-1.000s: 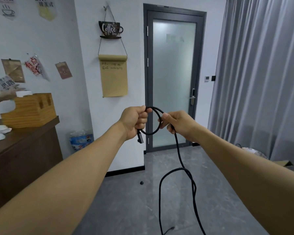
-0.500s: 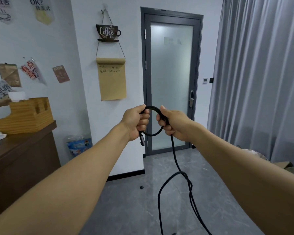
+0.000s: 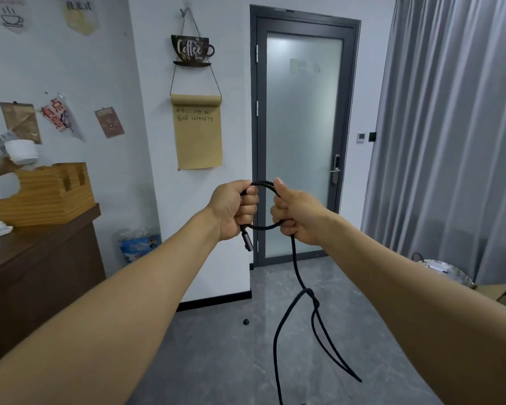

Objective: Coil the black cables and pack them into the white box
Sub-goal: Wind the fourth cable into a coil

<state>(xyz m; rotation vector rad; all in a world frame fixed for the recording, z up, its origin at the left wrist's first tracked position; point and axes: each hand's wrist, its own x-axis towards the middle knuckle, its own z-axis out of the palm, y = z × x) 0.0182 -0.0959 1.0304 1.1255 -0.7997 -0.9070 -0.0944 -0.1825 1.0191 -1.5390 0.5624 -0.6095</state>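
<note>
Between both hands (image 3: 234, 210) (image 3: 297, 213), black cable (image 3: 300, 276) looped

Wooden organizer (image 3: 46, 197) on brown counter (image 3: 41, 258); perhaps cardboard box (image 3: 500, 293) beside curtain (image 3: 450, 127).

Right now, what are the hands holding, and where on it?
One black cable: the left hand grips the loop's left side near the plug, the right hand its right side.

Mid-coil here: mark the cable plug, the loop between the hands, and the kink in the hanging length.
cable plug (image 3: 246, 242), head view, on the connector body hanging below the left hand.
cable loop (image 3: 263, 228), head view, on its bottom arc.
kink (image 3: 311, 296), head view, where the hanging strands cross.
</note>
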